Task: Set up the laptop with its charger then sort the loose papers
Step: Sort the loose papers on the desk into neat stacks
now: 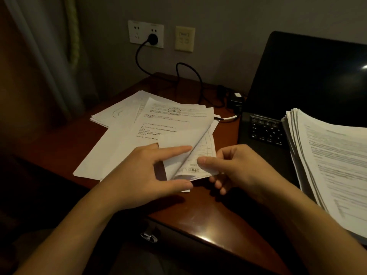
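Loose white papers [127, 133] lie spread over the left half of the brown desk [208, 211]. Between thumb and forefinger, my left hand [145, 177] holds a small folded sheet [182, 153] at its near left edge. My right hand [238, 167] pinches the same sheet at its near right corner, thumb on top. The open black laptop [297, 92] stands at the right with a dark screen. Its charger cable [186, 80] runs from a plug [152, 39] in the wall socket to the charger brick [235, 100] beside the laptop.
A thick stack of printed pages [335, 167] rests on the laptop's right side and near the desk's right edge. A curtain [45, 56] hangs at the left. A second wall plate [184, 38] sits right of the socket. A drawer handle [149, 237] shows below the desk front.
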{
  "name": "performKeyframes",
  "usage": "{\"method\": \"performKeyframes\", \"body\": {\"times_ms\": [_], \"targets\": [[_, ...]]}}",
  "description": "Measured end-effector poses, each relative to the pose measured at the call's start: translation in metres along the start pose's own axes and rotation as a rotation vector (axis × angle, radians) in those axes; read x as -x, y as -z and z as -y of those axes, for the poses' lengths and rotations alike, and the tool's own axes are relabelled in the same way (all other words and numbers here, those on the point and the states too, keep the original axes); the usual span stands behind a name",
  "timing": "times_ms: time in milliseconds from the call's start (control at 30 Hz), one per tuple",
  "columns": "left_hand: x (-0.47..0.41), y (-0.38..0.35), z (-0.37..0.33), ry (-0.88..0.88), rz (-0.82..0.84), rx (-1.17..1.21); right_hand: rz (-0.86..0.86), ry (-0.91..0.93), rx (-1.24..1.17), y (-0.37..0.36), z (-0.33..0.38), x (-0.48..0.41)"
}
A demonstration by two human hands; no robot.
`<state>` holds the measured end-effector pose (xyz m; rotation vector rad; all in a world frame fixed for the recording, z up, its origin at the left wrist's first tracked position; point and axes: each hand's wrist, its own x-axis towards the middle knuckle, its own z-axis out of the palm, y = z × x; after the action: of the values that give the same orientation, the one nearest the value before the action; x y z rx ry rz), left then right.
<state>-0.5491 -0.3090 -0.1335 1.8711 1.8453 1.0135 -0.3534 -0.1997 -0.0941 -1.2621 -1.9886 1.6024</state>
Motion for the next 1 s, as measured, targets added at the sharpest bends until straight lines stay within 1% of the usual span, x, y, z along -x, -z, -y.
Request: {"method": "performKeyframes", "body": {"times_ms": [67, 133, 233, 300, 333, 433, 533, 600, 700, 800, 867, 933, 1000], "targets": [[-0.002, -0.001, 0.000, 0.004, -0.035, -0.022, -0.042, 0.040, 0.061, -0.004, 0.001, 0.000], [-0.003, -0.001, -0.003, 0.000, -0.066, 0.060, -0.037, 0.045, 0.050, -0.003, 0.000, 0.000], [-0.003, 0.000, -0.005, 0.005, -0.110, 0.158, 0.097, -0.014, -0.104, 0.006, 0.001, 0.002], [-0.003, 0.000, -0.008, 0.003, -0.146, 0.114, 0.170, -0.051, -0.167, 0.010, 0.001, 0.004], [-0.002, 0.000, -0.007, -0.004, -0.166, 0.084, 0.175, -0.061, -0.174, 0.010, 0.001, 0.004], [-0.002, 0.002, -0.004, -0.036, -0.182, 0.064, 0.132, -0.056, -0.138, 0.008, 0.000, 0.003], [0.000, -0.001, -0.004, -0.049, -0.110, 0.086, 0.053, -0.022, -0.075, 0.002, 0.000, 0.001], [0.000, -0.002, -0.002, -0.017, -0.070, 0.113, -0.018, 0.027, -0.007, -0.003, 0.000, 0.000], [-0.001, -0.002, 0.002, 0.007, -0.111, 0.062, -0.063, 0.076, 0.066, -0.007, -0.001, -0.002], [-0.003, -0.001, 0.002, -0.006, -0.196, 0.107, 0.020, 0.029, -0.084, 0.001, -0.001, -0.001], [-0.003, 0.000, 0.000, -0.006, -0.214, 0.104, 0.075, 0.014, -0.151, 0.005, -0.001, 0.001], [-0.002, 0.000, -0.003, -0.015, -0.203, 0.102, 0.065, 0.026, -0.157, 0.005, -0.002, 0.001], [-0.001, 0.000, -0.003, -0.027, -0.156, 0.129, 0.034, 0.062, -0.159, 0.002, -0.003, 0.000]]}}
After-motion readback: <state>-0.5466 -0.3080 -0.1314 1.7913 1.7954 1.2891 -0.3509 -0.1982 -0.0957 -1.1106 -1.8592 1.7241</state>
